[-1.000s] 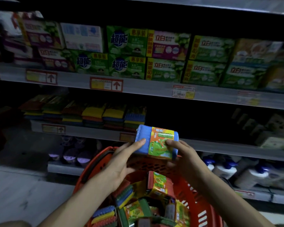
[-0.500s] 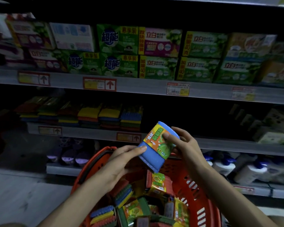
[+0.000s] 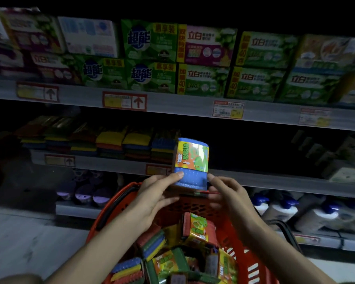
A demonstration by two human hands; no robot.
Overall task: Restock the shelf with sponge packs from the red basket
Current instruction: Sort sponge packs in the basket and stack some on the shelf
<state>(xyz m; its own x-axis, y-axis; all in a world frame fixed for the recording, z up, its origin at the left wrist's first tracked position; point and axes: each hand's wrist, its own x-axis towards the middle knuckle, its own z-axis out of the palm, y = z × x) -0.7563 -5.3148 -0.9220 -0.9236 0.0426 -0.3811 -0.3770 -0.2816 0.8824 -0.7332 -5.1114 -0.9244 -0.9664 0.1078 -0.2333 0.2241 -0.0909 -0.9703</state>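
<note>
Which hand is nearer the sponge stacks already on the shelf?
Left. The left hand sits below-right of the sponge stacks; the right hand is farther right, across the held sponge pack.

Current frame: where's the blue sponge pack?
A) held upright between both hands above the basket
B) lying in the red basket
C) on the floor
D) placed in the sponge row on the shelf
A: the blue sponge pack stands upright above the red basket, the left hand and right hand gripping its lower end; it is not yet on the sponge shelf.
</note>
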